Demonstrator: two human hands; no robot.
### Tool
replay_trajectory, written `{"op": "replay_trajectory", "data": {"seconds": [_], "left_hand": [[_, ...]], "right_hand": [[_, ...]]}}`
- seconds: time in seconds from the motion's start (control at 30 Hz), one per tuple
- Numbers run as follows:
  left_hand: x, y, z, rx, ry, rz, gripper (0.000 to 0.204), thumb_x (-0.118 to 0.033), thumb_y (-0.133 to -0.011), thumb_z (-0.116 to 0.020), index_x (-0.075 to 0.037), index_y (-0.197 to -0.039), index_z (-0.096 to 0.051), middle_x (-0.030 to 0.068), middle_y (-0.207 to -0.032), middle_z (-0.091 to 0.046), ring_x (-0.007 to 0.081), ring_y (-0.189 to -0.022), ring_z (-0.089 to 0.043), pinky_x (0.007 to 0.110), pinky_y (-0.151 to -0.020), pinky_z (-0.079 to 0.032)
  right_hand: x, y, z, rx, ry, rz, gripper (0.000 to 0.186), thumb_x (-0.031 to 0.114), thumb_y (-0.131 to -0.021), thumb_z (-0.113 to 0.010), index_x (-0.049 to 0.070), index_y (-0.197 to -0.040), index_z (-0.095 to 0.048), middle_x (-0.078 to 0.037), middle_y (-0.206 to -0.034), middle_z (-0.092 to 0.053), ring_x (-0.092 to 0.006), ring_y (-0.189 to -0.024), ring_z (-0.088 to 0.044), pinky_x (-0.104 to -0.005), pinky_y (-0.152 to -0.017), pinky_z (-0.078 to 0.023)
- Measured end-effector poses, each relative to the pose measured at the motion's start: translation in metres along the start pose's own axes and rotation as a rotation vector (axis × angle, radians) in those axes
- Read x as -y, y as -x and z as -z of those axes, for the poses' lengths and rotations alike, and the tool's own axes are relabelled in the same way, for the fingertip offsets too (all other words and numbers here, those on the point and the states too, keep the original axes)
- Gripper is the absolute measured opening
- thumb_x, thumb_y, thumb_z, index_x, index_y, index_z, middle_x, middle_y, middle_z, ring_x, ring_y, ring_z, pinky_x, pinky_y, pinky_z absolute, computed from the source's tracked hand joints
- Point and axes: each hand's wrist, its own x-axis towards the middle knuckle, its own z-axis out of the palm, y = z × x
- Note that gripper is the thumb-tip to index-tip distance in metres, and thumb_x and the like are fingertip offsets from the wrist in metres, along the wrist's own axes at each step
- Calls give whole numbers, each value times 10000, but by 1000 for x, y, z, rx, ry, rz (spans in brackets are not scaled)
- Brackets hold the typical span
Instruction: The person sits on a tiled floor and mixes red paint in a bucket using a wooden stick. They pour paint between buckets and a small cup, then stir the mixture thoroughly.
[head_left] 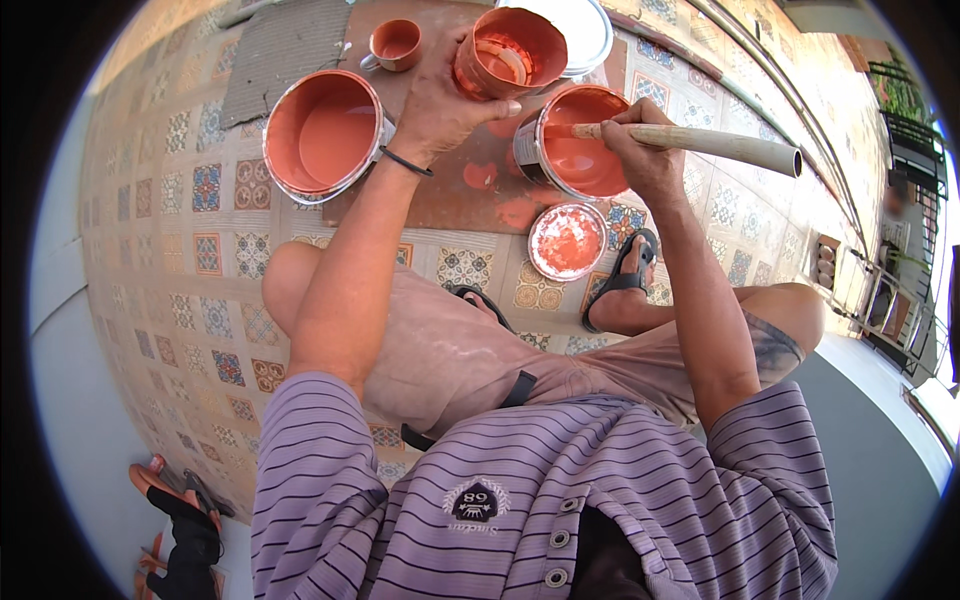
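My left hand [440,112] is wrapped round the side of a paint-coated orange-red container [535,40], tilted so that its inside shows. Closed around a pale hollow pipe [735,146], my right hand [648,160] keeps it over the right paint bucket [535,150]. The pipe's painted end reaches into that bucket; whether it touches the paint I cannot tell. Left of my left wrist stands a larger bucket [384,130] of the same orange-red paint. A small mug [396,42] with a pale handle, painted inside, sits beyond it.
Under the buckets lies a brown board [450,195] with paint spots. A paint-smeared round lid [567,242] rests near my sandalled foot [622,290]. A white round tub or lid [592,35] and a grey corrugated sheet [285,65] are farther off. Another person [190,535] is at lower left.
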Motion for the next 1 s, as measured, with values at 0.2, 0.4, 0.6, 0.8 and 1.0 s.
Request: {"op": "replay_trajectory", "data": {"seconds": [0.2, 0.4, 0.6, 0.8, 1.0], "left_hand": [[1, 3, 5, -14, -27, -24, 911, -74, -675, -1012, -99, -1455, -544, 60, -1387, -654, 217, -1297, -643, 364, -1118, -557], [-1, 2, 1, 3, -20, -1, 900, -75, -673, -1008, -98, -1446, -547, 61, -1383, -653, 216, -1290, -643, 367, -1116, -556], [0, 3, 4, -13, -48, -21, 902, -90, -661, -1016, -99, -1436, -556, 64, -1372, -659, 221, -1289, -641, 371, -1111, -553], [6, 1, 0, 0, -75, -17, 917, -84, -656, -1017, -94, -1449, -554, 73, -1395, -647, 226, -1302, -632, 372, -1121, -547], [11, 2, -4, 9, 6, 13, 940, -71, -657, -1014, -90, -1471, -545, 75, -1422, -632, 225, -1317, -623, 376, -1134, -543]], "right_hand": [[3, 2, 13, -146, 202, -299, 189, 119, -816, -780, 37, -755, -621, -11, -669, -628, -73, -663, -558, -296, -599, -468], [-3, 3, 5, -57, 42, 39, 155, 115, -867, -764, 27, -815, -647, 4, -728, -627, -70, -698, -550, -291, -633, -470], [-17, 11, 15, -188, 79, -326, 166, 143, -868, -781, 25, -849, -666, -5, -731, -649, -76, -712, -559, -285, -648, -470], [-21, 15, 17, -208, 152, -16, 184, 134, -922, -766, 1, -865, -654, -28, -766, -689, -81, -734, -615, -276, -673, -505], [-13, 16, 17, -71, 94, -256, 161, 117, -912, -771, 6, -864, -664, -35, -785, -698, -86, -758, -643, -279, -695, -541]]}}
